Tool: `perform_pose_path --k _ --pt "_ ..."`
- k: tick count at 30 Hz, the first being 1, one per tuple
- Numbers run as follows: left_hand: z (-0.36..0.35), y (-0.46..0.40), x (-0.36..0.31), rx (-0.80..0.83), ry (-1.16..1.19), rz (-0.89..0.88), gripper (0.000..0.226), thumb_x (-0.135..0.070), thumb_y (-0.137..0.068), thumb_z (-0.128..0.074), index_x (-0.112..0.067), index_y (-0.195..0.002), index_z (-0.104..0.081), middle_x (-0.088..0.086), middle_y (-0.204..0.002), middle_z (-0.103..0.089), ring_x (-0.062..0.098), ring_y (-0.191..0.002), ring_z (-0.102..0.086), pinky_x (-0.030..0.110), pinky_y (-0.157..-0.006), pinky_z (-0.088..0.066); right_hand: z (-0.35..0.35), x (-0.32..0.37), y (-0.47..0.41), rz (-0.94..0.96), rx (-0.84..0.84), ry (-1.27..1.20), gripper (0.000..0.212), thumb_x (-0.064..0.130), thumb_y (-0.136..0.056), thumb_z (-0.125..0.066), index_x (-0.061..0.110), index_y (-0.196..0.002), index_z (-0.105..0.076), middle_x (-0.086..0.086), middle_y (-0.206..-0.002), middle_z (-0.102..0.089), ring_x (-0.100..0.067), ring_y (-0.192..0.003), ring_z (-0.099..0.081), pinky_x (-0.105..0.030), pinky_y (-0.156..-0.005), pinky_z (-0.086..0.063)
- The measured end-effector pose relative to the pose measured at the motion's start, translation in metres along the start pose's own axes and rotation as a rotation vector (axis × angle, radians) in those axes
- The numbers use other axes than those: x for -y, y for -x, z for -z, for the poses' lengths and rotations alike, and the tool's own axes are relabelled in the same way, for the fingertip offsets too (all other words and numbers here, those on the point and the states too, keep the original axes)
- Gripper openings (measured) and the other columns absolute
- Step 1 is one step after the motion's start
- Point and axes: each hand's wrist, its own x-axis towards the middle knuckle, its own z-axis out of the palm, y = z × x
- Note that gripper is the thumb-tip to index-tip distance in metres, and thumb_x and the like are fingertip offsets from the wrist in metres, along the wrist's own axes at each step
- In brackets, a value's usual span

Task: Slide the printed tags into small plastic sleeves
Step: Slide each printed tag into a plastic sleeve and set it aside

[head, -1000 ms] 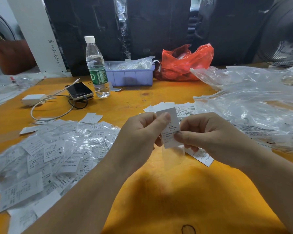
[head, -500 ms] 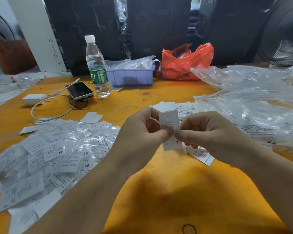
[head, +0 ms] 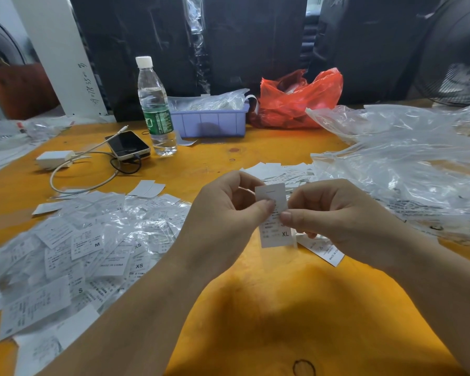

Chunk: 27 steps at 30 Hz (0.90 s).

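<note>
**Tag partway into its sleeve, both hands pinching it**

The step in hand looks like the insertion itself. A printed tag [head: 274, 215], marked XL near its lower edge, is held upright above the orange counter [head: 282, 308] between the two hands. The left hand [head: 225, 213] pinches it at its left edge, thumb tip on the printed face, other fingers curled behind. The right hand [head: 334, 213] pinches the right edge at about the same height, thumb meeting the tag just beside the left thumb. Both hands are thus clamped on the same piece, thumbs nearly touching.

A clear plastic sleeve [head: 293, 241] seems to wrap the lower part of the tag, a faint glossy margin showing along its right and bottom edges; the film is so transparent that how far the tag has gone in cannot be told for certain.

The next move likely calls for one hand to hold the sleeve mouth steady while the other pushes the tag down until its top edge is inside, keeping it square so a corner does not catch.

Finished sleeved tags [head: 92, 248] lie heaped on the counter to the left, near the left forearm. Loose bare tags [head: 277, 172] sit just behind the hands, and a pile of clear plastic bags [head: 404, 169] spreads to the right.
</note>
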Motion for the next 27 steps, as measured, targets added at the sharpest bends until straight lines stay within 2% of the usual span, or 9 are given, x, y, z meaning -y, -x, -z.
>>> perform_pose_path --k 3,7,11,13,15,19,22,25,27 --pt "0.0011 0.0002 -0.0003 -0.015 0.03 -0.004 0.023 -0.01 -0.083 -0.074 -0.024 -0.095 -0.059 0.009 -0.076 -0.069 0.013 -0.067 -0.068 0.014 -0.051 -0.048 0.0 -0.0003 0.0008 0.001 -0.011 0.005 0.034 0.034 -0.074 -0.068 0.0 -0.077 -0.068 -0.005 -0.065 -0.06 -0.022 -0.062 -0.047 -0.041 -0.061 -0.035" --pt "0.0012 0.0008 -0.0002 0.0 0.009 -0.006 0.035 -0.007 -0.081 -0.075 -0.027 -0.102 -0.057 0.006 -0.078 -0.069 0.023 -0.075 -0.068 0.033 -0.061 -0.055 0.0005 -0.0024 0.0008 0.015 -0.036 0.05 0.02 0.019 -0.086 -0.067 0.004 -0.074 -0.067 -0.008 -0.066 -0.056 -0.02 -0.064 -0.048 -0.039 -0.063 -0.039" --pt "0.0023 -0.0005 0.0011 -0.012 0.024 0.038 0.026 -0.014 -0.084 -0.073 -0.027 -0.102 -0.058 0.011 -0.085 -0.07 0.009 -0.069 -0.067 0.016 -0.053 -0.049 0.0003 -0.0026 -0.0001 0.018 -0.04 0.031 0.024 0.026 -0.084 -0.067 0.002 -0.081 -0.07 -0.01 -0.07 -0.061 -0.015 -0.065 -0.052 -0.028 -0.059 -0.044" --pt "0.0022 -0.0014 0.0021 0.005 0.054 0.089 0.019 -0.024 -0.084 -0.072 -0.025 -0.1 -0.061 0.009 -0.087 -0.071 0.002 -0.066 -0.065 0.013 -0.055 -0.047 0.0003 -0.0027 -0.0005 0.019 -0.054 0.019 0.029 0.032 -0.08 -0.065 0.003 -0.08 -0.07 -0.013 -0.073 -0.064 -0.015 -0.065 -0.054 -0.027 -0.059 -0.045" --pt "0.0012 -0.0021 0.0039 0.039 0.048 0.106 0.016 -0.027 -0.083 -0.072 -0.022 -0.097 -0.065 0.005 -0.086 -0.072 -0.001 -0.065 -0.063 0.012 -0.056 -0.045 0.0013 -0.003 -0.0014 0.021 -0.099 0.004 0.023 0.031 -0.081 -0.066 0.008 -0.076 -0.07 -0.005 -0.065 -0.062 -0.012 -0.061 -0.054 -0.023 -0.056 -0.047" --pt "-0.0002 -0.0023 0.0055 0.037 0.002 0.063 0.009 -0.016 -0.089 -0.065 -0.007 -0.086 -0.068 -0.012 -0.068 -0.068 -0.006 -0.061 -0.059 0.006 -0.054 -0.042 0.0048 -0.0062 -0.0026 0.007 -0.159 -0.007 0.016 0.02 -0.089 -0.064 0.009 -0.079 -0.071 -0.003 -0.067 -0.063 -0.009 -0.057 -0.053 -0.02 -0.055 -0.048" --pt "0.0008 -0.0023 0.0047 -0.001 -0.026 0.048 0.015 -0.015 -0.093 -0.06 -0.008 -0.082 -0.068 -0.015 -0.067 -0.069 -0.008 -0.062 -0.06 0.007 -0.053 -0.042 0.0032 -0.0084 -0.0034 0.001 -0.176 0.01 0.009 0.019 -0.09 -0.063 0.012 -0.088 -0.07 -0.003 -0.072 -0.066 -0.009 -0.061 -0.055 -0.023 -0.058 -0.049" --pt "-0.0006 -0.001 0.0027 -0.002 -0.098 0.036 0.019 -0.02 -0.095 -0.059 -0.016 -0.079 -0.069 -0.011 -0.076 -0.072 -0.004 -0.063 -0.058 0.018 -0.056 -0.047 0.0027 -0.0098 -0.0034 0.045 -0.242 -0.035 0.016 0.017 -0.089 -0.064 0.022 -0.105 -0.064 -0.005 -0.076 -0.064 -0.01 -0.067 -0.058 -0.025 -0.061 -0.052" --pt "-0.0022 0.0008 0.0028 0.013 -0.161 0.029 0.022 -0.024 -0.096 -0.057 -0.019 -0.078 -0.069 -0.007 -0.08 -0.073 0.005 -0.066 -0.058 0.031 -0.065 -0.05 0.0046 -0.0089 -0.0033 0.092 -0.294 -0.027 0.018 0.019 -0.089 -0.065 0.03 -0.103 -0.065 -0.002 -0.08 -0.065 -0.012 -0.072 -0.06 -0.028 -0.065 -0.054"
